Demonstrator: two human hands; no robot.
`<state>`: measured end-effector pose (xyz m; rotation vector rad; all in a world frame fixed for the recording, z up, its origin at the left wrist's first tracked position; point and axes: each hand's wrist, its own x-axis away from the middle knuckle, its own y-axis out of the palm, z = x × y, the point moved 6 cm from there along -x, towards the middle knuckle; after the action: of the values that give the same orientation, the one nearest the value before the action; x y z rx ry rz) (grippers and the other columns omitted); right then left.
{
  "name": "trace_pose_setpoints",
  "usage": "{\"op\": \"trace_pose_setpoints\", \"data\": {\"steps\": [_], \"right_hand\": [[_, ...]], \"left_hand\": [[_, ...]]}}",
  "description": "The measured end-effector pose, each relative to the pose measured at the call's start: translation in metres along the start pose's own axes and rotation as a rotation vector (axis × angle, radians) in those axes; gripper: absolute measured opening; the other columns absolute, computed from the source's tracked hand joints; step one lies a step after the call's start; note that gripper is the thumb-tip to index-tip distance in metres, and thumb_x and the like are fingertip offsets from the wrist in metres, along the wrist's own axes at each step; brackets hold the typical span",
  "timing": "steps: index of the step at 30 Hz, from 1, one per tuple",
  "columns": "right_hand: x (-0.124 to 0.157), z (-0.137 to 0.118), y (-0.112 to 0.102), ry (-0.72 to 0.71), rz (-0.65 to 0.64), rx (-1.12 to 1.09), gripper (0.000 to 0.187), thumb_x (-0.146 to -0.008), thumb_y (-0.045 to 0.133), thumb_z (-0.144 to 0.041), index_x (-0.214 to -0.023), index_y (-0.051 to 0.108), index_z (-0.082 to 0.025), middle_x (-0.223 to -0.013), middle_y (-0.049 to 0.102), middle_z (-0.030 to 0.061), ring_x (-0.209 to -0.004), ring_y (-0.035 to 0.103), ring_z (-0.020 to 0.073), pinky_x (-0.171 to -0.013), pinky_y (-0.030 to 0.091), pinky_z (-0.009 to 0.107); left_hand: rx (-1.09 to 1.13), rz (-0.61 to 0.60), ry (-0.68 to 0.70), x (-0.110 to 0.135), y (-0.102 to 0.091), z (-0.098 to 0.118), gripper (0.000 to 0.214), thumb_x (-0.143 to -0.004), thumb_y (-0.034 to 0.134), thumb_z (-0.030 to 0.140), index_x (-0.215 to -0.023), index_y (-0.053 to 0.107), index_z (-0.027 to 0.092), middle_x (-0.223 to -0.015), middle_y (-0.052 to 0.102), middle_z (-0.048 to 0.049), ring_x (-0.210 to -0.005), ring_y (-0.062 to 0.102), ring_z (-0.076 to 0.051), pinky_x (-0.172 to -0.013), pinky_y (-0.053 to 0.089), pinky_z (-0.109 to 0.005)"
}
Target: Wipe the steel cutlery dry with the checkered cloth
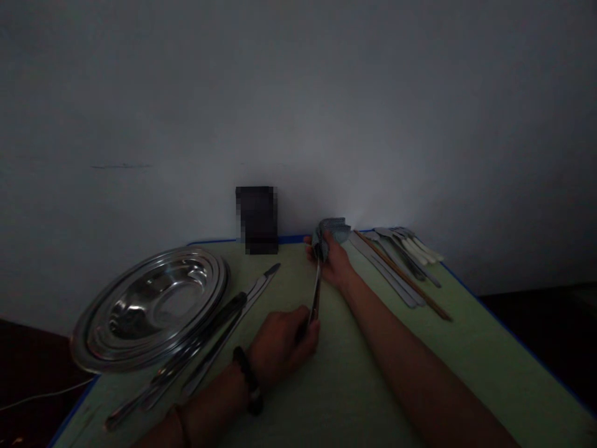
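Gripping a slender metal utensil (316,289) at centre of frame, angled close to vertical in picture, spanning both hands. Holding near end in left hand (282,339), just below centre: clamped between thumb and fingers, with shaft emerging past them toward upper part of frame. Grasping far end through a folded grey-green cloth (336,225) with right hand (334,264), centre and slightly right: wrapped around cloth with fingers curled, clamped on cloth and utensil together. Running up into the folds, between right thumb and fingers. Cannot tell shape of far end, covered by cloth; cannot make out exact fingertip contact there, too dark.

Wearing dark beaded bracelet (249,381) on left wrist, lower centre. Working above pale green table (354,386) with blue edging.

Noting nested shiny metal dishes (140,311) at left of frame, with several metal utensils (237,306) lying just beside their right rim. Noting dark pixelated block (261,218) upright near centre, by grey wall (298,93). Noting at right of frame, laid out slantwise: flat metal pieces (389,277), thin brown sticks (405,277), white-handled cutlery (422,249).
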<state>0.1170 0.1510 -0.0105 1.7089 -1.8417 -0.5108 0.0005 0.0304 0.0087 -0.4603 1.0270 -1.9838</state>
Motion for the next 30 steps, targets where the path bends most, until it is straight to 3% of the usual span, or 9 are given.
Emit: {"op": "trace_pose_setpoints", "data": {"steps": [7,11,14,18,22,26,30], "right_hand": [[0.008,0.02,0.014,0.098,-0.163,0.104,0.022,-0.086,0.051,-0.033,-0.076,0.062,-0.016,-0.063,0.067,0.0038,-0.052,0.061,0.0138,-0.05,0.05,0.026],[0.005,0.017,0.008,0.068,-0.048,0.033,0.021,-0.085,0.051,-0.03,-0.07,0.059,-0.018,-0.054,0.063,0.0002,-0.042,0.054,0.0115,-0.042,0.047,0.024],[0.002,0.009,0.001,0.009,0.08,-0.038,0.022,-0.085,0.051,-0.03,-0.068,0.056,-0.018,-0.048,0.058,-0.0022,-0.035,0.047,0.0088,-0.035,0.04,0.019],[0.001,0.003,-0.004,-0.036,0.153,-0.069,0.026,-0.082,0.055,-0.036,-0.063,0.052,-0.019,-0.043,0.053,-0.0043,-0.029,0.04,0.0072,-0.03,0.036,0.019],[0.003,0.005,-0.002,-0.054,0.104,-0.065,0.027,-0.082,0.056,-0.036,-0.062,0.051,-0.018,-0.043,0.054,-0.003,-0.031,0.042,0.0075,-0.032,0.037,0.019],[0.011,0.009,-0.004,-0.017,0.116,-0.054,0.025,-0.085,0.05,-0.031,-0.063,0.051,-0.018,-0.042,0.055,-0.0026,-0.029,0.042,0.008,-0.03,0.035,0.019],[0.015,0.009,-0.004,0.01,0.121,-0.095,0.026,-0.082,0.054,-0.035,-0.062,0.052,-0.018,-0.04,0.053,-0.0035,-0.029,0.041,0.0074,-0.029,0.034,0.018]], "left_hand": [[0.152,0.056,-0.093,-0.006,-0.004,-0.007,0.032,-0.093,0.035,0.036,-0.067,0.045,0.02,-0.057,0.057,0.0024,-0.053,0.055,-0.014,-0.053,0.037,-0.024],[0.112,0.111,-0.102,-0.006,-0.008,-0.007,0.034,-0.094,0.031,0.038,-0.068,0.044,0.021,-0.059,0.052,0.0028,-0.054,0.052,-0.015,-0.053,0.036,-0.025],[0.069,0.226,-0.084,-0.004,-0.016,-0.008,0.032,-0.095,0.027,0.038,-0.076,0.045,0.021,-0.07,0.055,-0.0002,-0.064,0.054,-0.017,-0.059,0.041,-0.027],[-0.129,0.483,-0.045,-0.005,-0.028,-0.012,0.015,-0.09,0.04,0.027,-0.095,0.048,0.017,-0.108,0.057,-0.0138,-0.104,0.053,-0.026,-0.09,0.043,-0.041],[-0.428,0.61,-0.106,-0.027,-0.032,-0.016,0.038,-0.076,0.049,0.009,-0.114,0.047,0.011,-0.14,0.038,-0.0204,-0.128,0.035,-0.034,-0.105,0.029,-0.05],[-0.487,0.619,-0.279,-0.056,-0.038,-0.03,0.054,-0.07,0.05,0.006,-0.124,0.042,0.007,-0.149,0.026,-0.02,-0.134,0.027,-0.034,-0.106,0.029,-0.047],[-0.48,0.661,-0.382,-0.068,-0.047,-0.04,0.053,-0.073,0.052,0.016,-0.124,0.042,0.004,-0.146,0.028,-0.0254,-0.124,0.039,-0.04,-0.097,0.036,-0.054]]}}
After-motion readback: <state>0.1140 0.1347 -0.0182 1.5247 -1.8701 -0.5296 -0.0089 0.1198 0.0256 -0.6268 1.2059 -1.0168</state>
